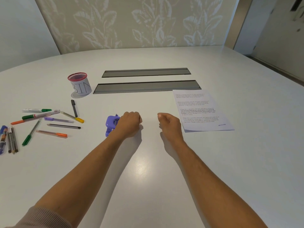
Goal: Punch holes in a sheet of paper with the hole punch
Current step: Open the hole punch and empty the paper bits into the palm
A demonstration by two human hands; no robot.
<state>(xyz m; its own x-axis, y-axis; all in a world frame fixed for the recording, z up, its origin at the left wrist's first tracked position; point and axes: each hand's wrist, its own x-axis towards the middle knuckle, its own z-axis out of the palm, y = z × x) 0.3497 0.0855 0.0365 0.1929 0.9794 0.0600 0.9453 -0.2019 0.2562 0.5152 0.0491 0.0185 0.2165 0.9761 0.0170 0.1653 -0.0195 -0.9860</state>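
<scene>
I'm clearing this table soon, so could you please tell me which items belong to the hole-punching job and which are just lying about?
Needed:
purple hole punch, beside the left hand
printed sheet of paper, beside the right hand

Lying about:
scattered pens and markers
red-rimmed cup marked BIN
pencils at the left edge

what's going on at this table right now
A person sits at a white table about to punch paper. Neither hand holds anything: the left hand hovers loosely curled beside the purple hole punch, and the right hand is near the printed sheet of paper, which lies flat and apart from the punch. Pens lie scattered at the left.
</scene>
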